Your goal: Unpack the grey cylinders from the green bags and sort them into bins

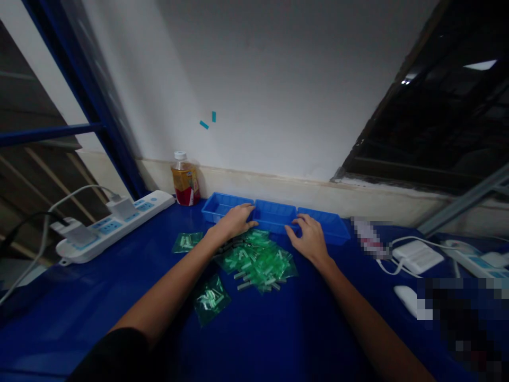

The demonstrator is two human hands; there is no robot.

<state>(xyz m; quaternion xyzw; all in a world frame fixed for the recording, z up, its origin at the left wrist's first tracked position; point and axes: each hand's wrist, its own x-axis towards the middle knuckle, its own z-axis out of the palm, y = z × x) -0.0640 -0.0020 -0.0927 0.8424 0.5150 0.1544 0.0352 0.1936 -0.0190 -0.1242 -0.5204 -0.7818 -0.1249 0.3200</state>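
Note:
A row of three blue plastic trays (274, 212) stands at the back of the blue table against the wall. My left hand (235, 220) rests on the near edge where the left and middle trays meet, fingers curled over the rim. My right hand (309, 237) touches the near edge between the middle and right trays, fingers bent. Between my hands lies a heap of small green bags (258, 260) holding pale little tubes. Two more green bags lie apart: one to the left (186, 242) and one nearer me (211, 299).
A white power strip (115, 223) with plugged adapters lies at the left. A drink bottle with a red label (185, 184) stands by the wall. White chargers and cables (417, 257) and a second power strip (477, 261) are at the right.

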